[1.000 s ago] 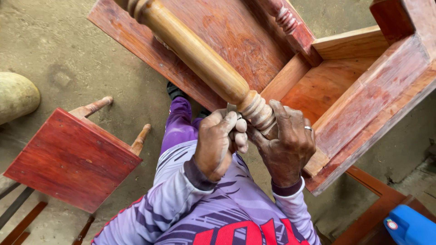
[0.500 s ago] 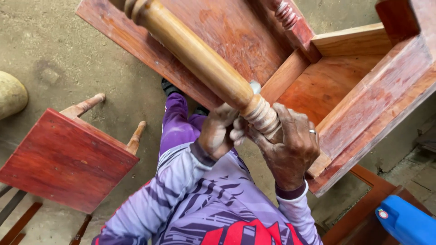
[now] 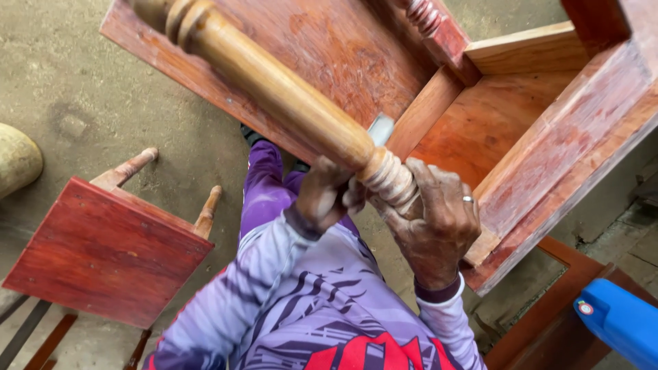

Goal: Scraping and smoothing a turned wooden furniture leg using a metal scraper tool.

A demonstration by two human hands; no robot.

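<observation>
Leg (image 3: 288, 103), the pale turned one, runs from your hands up toward 11 o'clock, its knobbed foot at the top edge and its ribbed end low, where you hold it. It crosses over the underside of the upturned red table (image 3: 548, 151), so it seems raised clear of the frame rather than seated in it; whether its near end touches the wood I cannot tell.

Your right hand (image 3: 432, 226) wraps the ribbed end from the 4 o'clock side, fingers curled close together round the grooves, a ring showing on one. That grip looks meant to take the weight and stop the leg from turning. Your left hand (image 3: 325, 195) closes on the same end from 8 o'clock, fingers bunched tight against the ribs, touching your right hand's fingers, so both hands share one short stretch of wood and can steer the long end.

A small grey metal piece (image 3: 381, 129) shows just behind the leg, by the table's inner rail. A red stool (image 3: 103, 250) lies tipped at 8 o'clock, its own legs pointing up, well apart from your hands. A blue thing (image 3: 620, 325) sits at 4 o'clock beside more red framing, and a pale rounded object (image 3: 17, 161) at 9 o'clock.
</observation>
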